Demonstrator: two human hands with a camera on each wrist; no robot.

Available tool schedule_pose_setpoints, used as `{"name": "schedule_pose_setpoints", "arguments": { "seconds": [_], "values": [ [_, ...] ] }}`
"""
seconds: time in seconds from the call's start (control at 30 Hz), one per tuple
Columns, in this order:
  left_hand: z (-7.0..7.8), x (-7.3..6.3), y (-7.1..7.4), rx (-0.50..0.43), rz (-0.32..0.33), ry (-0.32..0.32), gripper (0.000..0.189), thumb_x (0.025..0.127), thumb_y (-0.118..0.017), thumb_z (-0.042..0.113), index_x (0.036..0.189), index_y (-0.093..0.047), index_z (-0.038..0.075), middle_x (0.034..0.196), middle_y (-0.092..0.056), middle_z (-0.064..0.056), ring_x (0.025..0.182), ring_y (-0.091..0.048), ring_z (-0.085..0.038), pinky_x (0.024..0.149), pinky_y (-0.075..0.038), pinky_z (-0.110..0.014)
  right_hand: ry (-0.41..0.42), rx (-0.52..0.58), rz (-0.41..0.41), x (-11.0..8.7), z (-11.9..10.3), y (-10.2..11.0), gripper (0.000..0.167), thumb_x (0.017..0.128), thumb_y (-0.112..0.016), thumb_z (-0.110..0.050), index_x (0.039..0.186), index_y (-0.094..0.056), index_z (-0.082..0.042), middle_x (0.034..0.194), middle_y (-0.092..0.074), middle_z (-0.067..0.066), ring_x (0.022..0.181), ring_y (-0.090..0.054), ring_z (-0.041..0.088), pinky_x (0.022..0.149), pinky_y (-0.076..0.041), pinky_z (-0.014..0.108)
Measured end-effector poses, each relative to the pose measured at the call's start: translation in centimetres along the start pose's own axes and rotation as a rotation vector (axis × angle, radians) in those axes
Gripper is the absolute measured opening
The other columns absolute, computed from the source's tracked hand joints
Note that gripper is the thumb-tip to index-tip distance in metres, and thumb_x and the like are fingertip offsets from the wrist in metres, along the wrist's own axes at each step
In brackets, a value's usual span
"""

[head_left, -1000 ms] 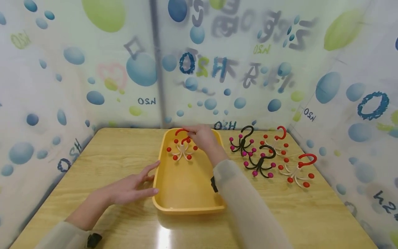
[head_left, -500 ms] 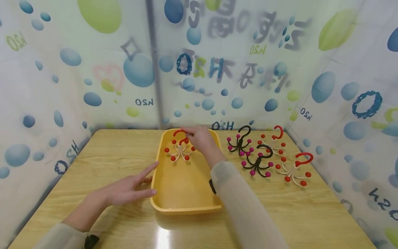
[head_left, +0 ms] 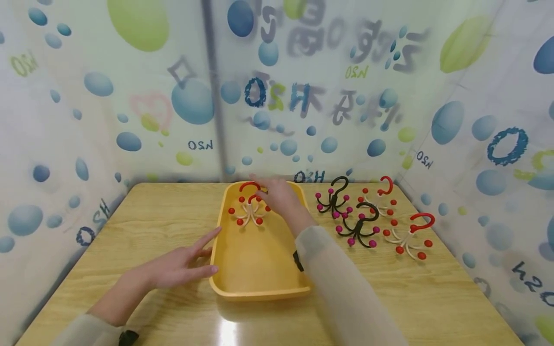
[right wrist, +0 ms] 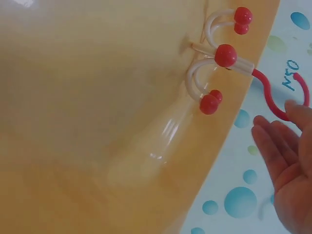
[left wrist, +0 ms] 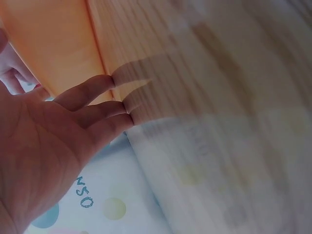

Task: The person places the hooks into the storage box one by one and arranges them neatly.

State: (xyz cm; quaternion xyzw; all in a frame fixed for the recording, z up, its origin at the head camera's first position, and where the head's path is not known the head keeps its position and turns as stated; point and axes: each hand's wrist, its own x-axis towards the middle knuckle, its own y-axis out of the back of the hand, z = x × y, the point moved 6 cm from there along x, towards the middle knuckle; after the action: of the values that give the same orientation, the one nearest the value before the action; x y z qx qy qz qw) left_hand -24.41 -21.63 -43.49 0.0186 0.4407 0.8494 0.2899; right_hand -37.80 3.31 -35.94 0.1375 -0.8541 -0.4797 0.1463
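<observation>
A yellow tray [head_left: 259, 292] sits mid-table. At its far end a white hanger with red balls and a red hook [head_left: 248, 210] stands on its arms. My right hand [head_left: 277, 194] hovers just right of the hook with fingers straight, holding nothing. In the right wrist view the fingertips [right wrist: 273, 141] lie beside the red hook [right wrist: 273, 105]; whether they touch it is unclear. My left hand [head_left: 183, 263] lies flat on the table, and its fingertips [left wrist: 109, 80] rest against the tray's left wall [left wrist: 53, 44].
Right of the tray stand two black hangers with magenta balls [head_left: 332, 199] [head_left: 359, 226] and two more red-and-white ones [head_left: 381, 194] [head_left: 411, 235]. Printed plastic sheeting [head_left: 130, 120] walls the wooden table [head_left: 143, 216] on three sides.
My right hand has let go of the red hook and its fingers have straightened. The hanger stays standing in the tray. The left hand has not moved.
</observation>
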Motion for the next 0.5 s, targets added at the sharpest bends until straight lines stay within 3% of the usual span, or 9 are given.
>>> {"name": "schedule_pose_setpoints", "arguments": {
  "seconds": [0.07,0.13,0.23,0.3,0.37,0.5],
  "values": [
    [-0.1,0.0,-0.1,0.005,0.006,-0.008,0.09,0.108,-0.059,0.061,0.178,-0.006,0.039,0.162,-0.056,-0.024,0.151,-0.049,-0.057,0.122,-0.034,-0.079,0.025,-0.025,-0.006,-0.4,0.0,0.4,0.059,0.112,-0.067,-0.026,0.167,-0.048,-0.035,0.084,-0.063,0.008,0.051,-0.046,0.013,0.055,-0.043,0.022],
    [0.0,0.1,-0.2,0.009,0.009,-0.019,0.091,0.108,-0.06,0.06,0.178,-0.006,0.038,0.162,-0.057,-0.024,0.15,-0.051,-0.056,0.121,-0.034,-0.079,0.04,-0.026,-0.009,-1.0,0.1,1.0,0.057,0.113,-0.066,-0.028,0.167,-0.049,-0.033,0.096,-0.072,0.006,0.055,-0.048,0.015,0.059,-0.046,0.025],
    [0.2,0.2,-0.2,0.011,0.005,-0.029,0.092,0.108,-0.061,0.059,0.178,-0.007,0.036,0.161,-0.057,-0.025,0.149,-0.051,-0.057,0.121,-0.035,-0.079,0.046,-0.022,0.007,-2.2,0.4,2.5,0.052,0.113,-0.065,-0.031,0.164,-0.055,-0.03,0.13,-0.078,0.005,0.079,-0.071,0.019,0.077,-0.06,0.031],
    [0.3,0.2,-0.1,0.014,0.002,-0.033,0.092,0.108,-0.062,0.058,0.178,-0.007,0.036,0.161,-0.057,-0.026,0.149,-0.051,-0.058,0.12,-0.035,-0.079,0.041,-0.016,0.02,-3.1,0.7,3.6,0.048,0.114,-0.063,-0.034,0.161,-0.059,-0.026,0.146,-0.074,0.005,0.103,-0.076,0.024,0.095,-0.063,0.037],
    [0.3,0.2,-0.1,0.014,0.002,-0.03,0.091,0.108,-0.061,0.059,0.178,-0.007,0.037,0.161,-0.057,-0.027,0.149,-0.051,-0.058,0.12,-0.035,-0.079,0.036,0.002,0.036,-4.1,1.0,4.8,0.045,0.113,-0.063,-0.035,0.156,-0.064,-0.024,0.146,-0.074,0.005,0.123,-0.074,0.027,0.105,-0.062,0.043],
    [0.2,0.0,0.0,0.008,0.012,-0.027,0.091,0.109,-0.061,0.059,0.178,-0.006,0.038,0.16,-0.057,-0.028,0.149,-0.05,-0.059,0.12,-0.035,-0.08,0.029,0.016,0.052,-6.4,1.7,7.4,0.04,0.113,-0.064,-0.037,0.148,-0.072,-0.02,0.138,-0.078,0.004,0.123,-0.072,0.028,0.103,-0.063,0.046]
  ]
}}
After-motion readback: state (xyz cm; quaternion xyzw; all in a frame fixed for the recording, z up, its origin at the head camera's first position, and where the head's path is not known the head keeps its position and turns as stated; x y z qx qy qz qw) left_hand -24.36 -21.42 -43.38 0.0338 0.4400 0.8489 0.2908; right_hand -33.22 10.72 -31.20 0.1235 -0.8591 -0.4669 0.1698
